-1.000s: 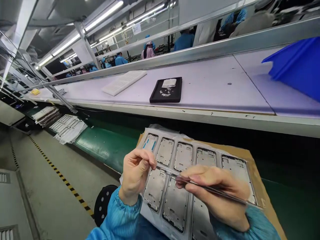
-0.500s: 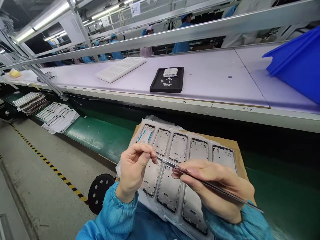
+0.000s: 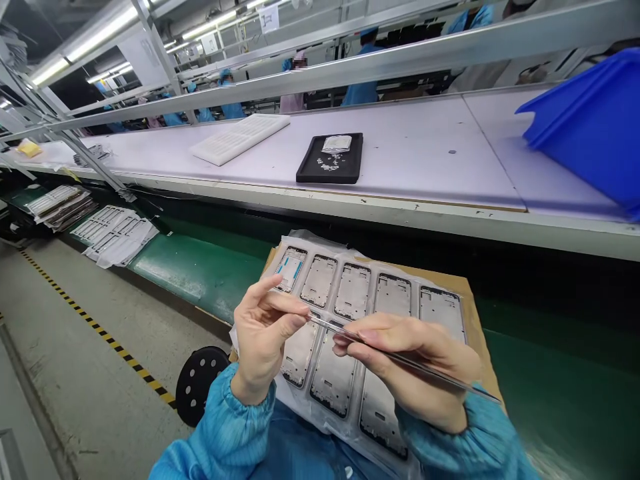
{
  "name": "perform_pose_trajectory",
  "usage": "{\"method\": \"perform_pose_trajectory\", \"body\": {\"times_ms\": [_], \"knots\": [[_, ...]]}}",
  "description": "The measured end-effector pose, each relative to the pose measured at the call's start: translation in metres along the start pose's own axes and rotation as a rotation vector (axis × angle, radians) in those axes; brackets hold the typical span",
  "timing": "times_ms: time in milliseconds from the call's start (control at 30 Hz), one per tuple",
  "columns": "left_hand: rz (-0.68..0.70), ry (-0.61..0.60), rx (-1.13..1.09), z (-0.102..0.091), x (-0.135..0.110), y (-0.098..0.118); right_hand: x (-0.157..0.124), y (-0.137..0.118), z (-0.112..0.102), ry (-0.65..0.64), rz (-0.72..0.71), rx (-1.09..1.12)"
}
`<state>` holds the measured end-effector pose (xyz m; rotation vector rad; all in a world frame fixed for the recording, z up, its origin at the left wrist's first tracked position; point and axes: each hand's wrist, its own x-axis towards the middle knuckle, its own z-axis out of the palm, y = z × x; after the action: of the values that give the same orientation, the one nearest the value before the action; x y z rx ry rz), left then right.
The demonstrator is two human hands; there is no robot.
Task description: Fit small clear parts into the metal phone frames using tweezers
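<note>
Several metal phone mid-frames (image 3: pixel 353 291) lie in two rows inside a clear plastic sheet (image 3: pixel 310 243), on a brown cardboard board (image 3: pixel 467 320) across my lap. The far-left frame (image 3: pixel 291 269) carries blue tape strips. My right hand (image 3: pixel 407 367) is shut on long steel tweezers (image 3: pixel 415 360), whose tip reaches my left hand (image 3: pixel 263 333). The left thumb and middle finger come close together at the tip, with the index raised. Anything small between them is too small to tell. Both hands hide parts of the lower frames.
Ahead runs a long white workbench (image 3: pixel 425 147) holding a white slotted rack (image 3: pixel 240 139), a black tray (image 3: pixel 329 159) of small parts and a blue plastic bin (image 3: pixel 585 130). A green belt (image 3: pixel 195 267) lies below it. Stacked frames (image 3: pixel 117 235) and co-workers in blue smocks (image 3: pixel 363 73) are farther off.
My left index has lifted away from the thumb. The tweezers tip has shifted left towards the left fingers, and the view has levelled a little since the oldest frame.
</note>
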<state>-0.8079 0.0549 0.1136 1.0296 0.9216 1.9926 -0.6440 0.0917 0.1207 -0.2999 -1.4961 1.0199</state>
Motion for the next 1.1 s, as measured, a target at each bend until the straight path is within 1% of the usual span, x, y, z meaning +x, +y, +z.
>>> {"method": "perform_pose_trajectory", "body": {"times_ms": [200, 367, 500, 767, 900, 967, 1000, 1033, 1100], "knots": [[0.03, 0.03, 0.091, 0.004, -0.003, 0.0, -0.001, 0.001, -0.004, 0.015, 0.005, 0.08], [0.037, -0.006, 0.082, 0.011, -0.006, 0.0, -0.003, -0.001, -0.011, -0.015, 0.007, 0.105], [0.025, -0.005, 0.091, 0.015, -0.006, -0.001, -0.005, -0.002, -0.016, -0.004, 0.006, 0.126], [0.03, -0.054, 0.104, 0.021, -0.007, -0.003, -0.008, 0.0, -0.02, 0.03, 0.012, 0.184], [0.034, -0.1, 0.15, 0.019, -0.008, -0.003, -0.012, 0.001, -0.022, 0.053, 0.03, 0.227], [-0.026, -0.159, 0.175, 0.012, -0.002, -0.011, -0.013, 0.007, -0.029, 0.069, 0.063, 0.232], [-0.067, -0.181, 0.19, 0.007, 0.004, -0.021, -0.012, 0.014, -0.036, 0.099, 0.09, 0.21], [-0.103, -0.191, 0.22, 0.003, 0.011, -0.035, -0.011, 0.025, -0.044, 0.142, 0.127, 0.169], [-0.156, -0.169, 0.372, -0.006, 0.025, -0.075, -0.01, 0.055, -0.064, 0.284, 0.218, 0.045]]}}
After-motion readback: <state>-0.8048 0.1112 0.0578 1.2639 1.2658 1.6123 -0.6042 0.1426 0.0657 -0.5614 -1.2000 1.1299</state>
